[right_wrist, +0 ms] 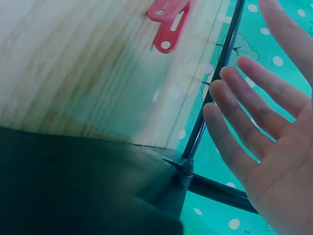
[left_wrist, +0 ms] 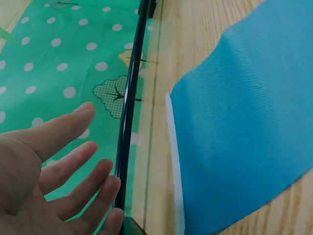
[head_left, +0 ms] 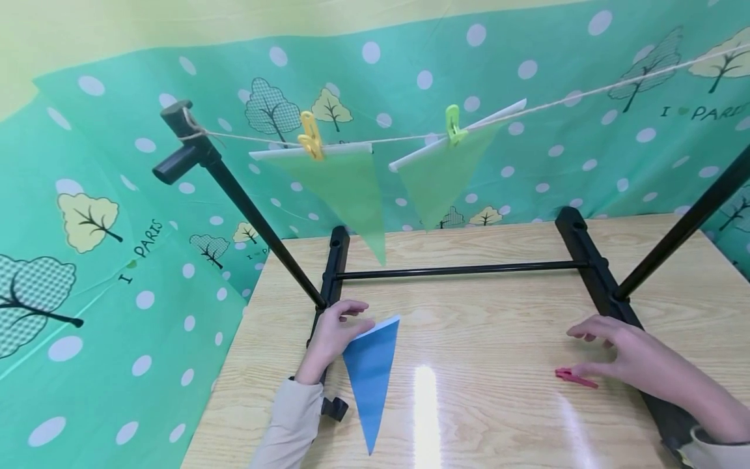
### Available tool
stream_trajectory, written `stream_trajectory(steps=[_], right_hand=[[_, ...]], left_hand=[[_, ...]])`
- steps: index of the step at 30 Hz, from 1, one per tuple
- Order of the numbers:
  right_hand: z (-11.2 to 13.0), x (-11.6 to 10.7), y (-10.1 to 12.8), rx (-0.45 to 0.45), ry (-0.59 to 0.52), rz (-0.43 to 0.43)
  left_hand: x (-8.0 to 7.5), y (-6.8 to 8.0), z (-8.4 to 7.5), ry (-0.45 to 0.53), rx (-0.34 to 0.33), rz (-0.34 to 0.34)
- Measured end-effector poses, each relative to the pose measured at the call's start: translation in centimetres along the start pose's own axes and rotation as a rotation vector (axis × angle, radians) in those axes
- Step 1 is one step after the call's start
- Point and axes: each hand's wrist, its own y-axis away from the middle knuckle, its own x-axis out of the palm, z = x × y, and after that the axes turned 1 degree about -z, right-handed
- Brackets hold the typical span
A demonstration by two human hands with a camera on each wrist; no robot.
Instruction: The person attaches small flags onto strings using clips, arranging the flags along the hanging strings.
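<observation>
The blue triangle cloth flag (head_left: 369,378) lies on the near left of the wooden table (head_left: 480,404), its top edge touching the left hand (head_left: 334,335), fingers loose. The right hand (head_left: 629,358), fingers spread, rests beside the red plastic clothes peg (head_left: 576,378)

Pennant (head_left: 370,371) left of clothespin (head_left: 575,378)
</observation>
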Motion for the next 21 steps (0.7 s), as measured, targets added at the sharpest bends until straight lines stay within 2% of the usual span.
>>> stream_trajectory(steps=[7,21], right_hand=[[-0.1,0.6,0.1,0.029,-0.002,0.055],[-1.1,1.5,0.1,-0.014,0.061,0.148]], left_hand=[[0.2,0.1,0.4,-0.016,-0.009,0.003],[1.1,-0.3,1.2,-0.091,-0.016,0.053]])
